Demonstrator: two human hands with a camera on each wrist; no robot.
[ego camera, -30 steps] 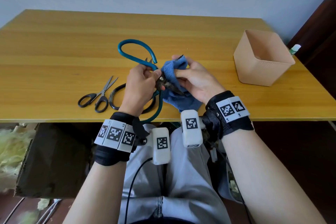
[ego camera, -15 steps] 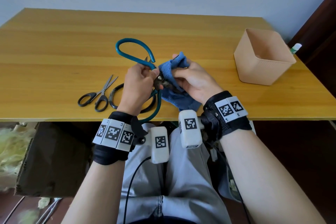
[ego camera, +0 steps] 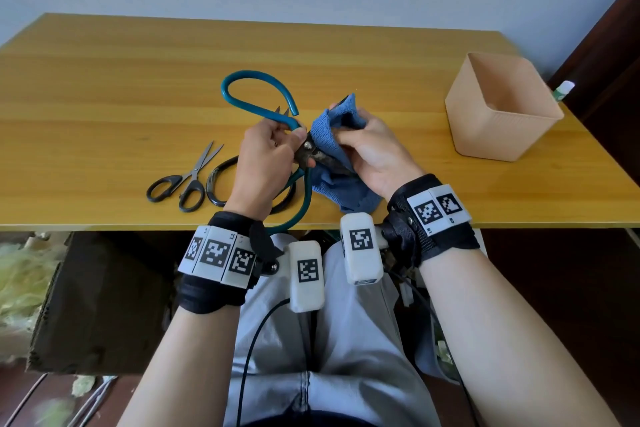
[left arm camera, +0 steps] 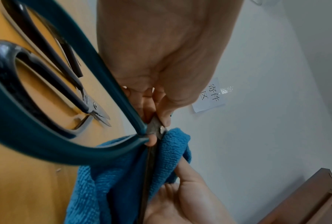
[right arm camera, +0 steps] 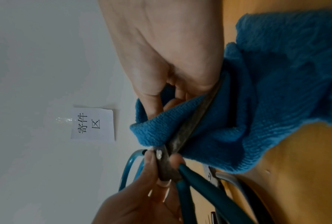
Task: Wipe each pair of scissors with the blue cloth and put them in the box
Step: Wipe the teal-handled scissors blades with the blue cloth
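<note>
Nearest, the left hand [ego camera: 266,152] pinches the teal-handled scissors [ego camera: 258,95] at the pivot, fingers clenched on them. Their blades point rightward into the right hand [ego camera: 374,152], whose fingers fold the blue cloth [ego camera: 341,118] round the blades. Two more pairs, small black scissors [ego camera: 187,180] and black-looped shears [ego camera: 216,180], lie on the surface [ego camera: 104,97] left. The box [ego camera: 498,111] stands farther right, nearer the right hand. A wall label [right arm camera: 93,123] reads "寄件区".

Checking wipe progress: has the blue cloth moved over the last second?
Yes. Against the still box, the blue cloth has shifted away from the person, toward the blade tip of the teal scissors.
</note>
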